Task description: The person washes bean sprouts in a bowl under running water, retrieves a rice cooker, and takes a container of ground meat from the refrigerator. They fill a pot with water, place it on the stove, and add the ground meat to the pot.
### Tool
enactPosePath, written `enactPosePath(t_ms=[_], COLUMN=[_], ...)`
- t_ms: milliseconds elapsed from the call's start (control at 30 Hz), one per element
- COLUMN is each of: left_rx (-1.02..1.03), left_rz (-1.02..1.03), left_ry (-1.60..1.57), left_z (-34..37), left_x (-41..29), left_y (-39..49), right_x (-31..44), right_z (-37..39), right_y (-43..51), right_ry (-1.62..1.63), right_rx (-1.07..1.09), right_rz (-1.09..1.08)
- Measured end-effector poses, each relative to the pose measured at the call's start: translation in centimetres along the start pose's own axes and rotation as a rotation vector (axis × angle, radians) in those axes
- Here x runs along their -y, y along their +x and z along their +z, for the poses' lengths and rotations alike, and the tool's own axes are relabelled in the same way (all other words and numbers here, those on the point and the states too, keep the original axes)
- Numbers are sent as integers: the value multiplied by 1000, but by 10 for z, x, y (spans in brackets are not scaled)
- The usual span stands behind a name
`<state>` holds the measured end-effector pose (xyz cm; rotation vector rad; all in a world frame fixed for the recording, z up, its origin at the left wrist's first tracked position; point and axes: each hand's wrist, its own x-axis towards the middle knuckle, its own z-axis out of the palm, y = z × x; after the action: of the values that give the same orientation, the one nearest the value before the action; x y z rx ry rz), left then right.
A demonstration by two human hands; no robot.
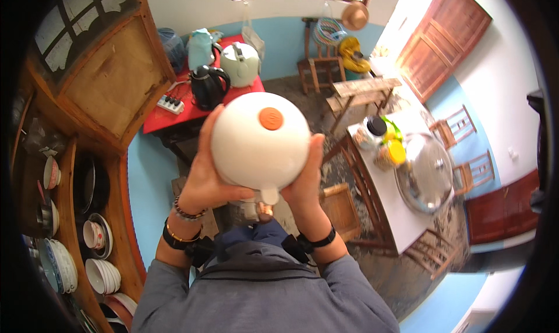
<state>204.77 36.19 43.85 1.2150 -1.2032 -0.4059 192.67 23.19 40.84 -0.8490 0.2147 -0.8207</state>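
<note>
Between my two hands is a round white lidded container [257, 154], held up in front of my chest. An orange round knob [271, 118] sits on its domed top, and a small white tab [269, 196] sticks out at the edge nearest me. My left hand [203, 171] wraps the left side, its thumb along the near rim. My right hand [305, 180] presses against the right side, thumb pointing up. Both hands hide much of the container's sides, and its underside is out of sight.
Ahead on the left, a red-topped table [174, 119] bears a black electric kettle [207, 88], a pale green rice cooker [240, 64] and a power strip [170, 104]. Bowls [102, 276] fill a wooden cupboard [126, 219] at left. A white table [404, 228] with jars and a large metal lid [426, 171] stands right.
</note>
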Motion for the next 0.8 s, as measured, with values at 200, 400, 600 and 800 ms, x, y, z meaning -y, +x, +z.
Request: enactPosePath(t_ms=[200,400,600,800], left_rx=[-22,8,50,8], left_rz=[27,48,85,73], left_ry=[48,83,-2,-48], left_z=[-23,-51,-64,-53], left_x=[53,98,140,192], left_y=[107,194,267,348], right_x=[7,18,25,45], right_z=[-5,1,26,12], right_y=[126,219,286,376], right_ry=[104,-96,-350,-252], right_rx=[21,-99,-212,-226], right_rz=[-12,-84,-241,-103])
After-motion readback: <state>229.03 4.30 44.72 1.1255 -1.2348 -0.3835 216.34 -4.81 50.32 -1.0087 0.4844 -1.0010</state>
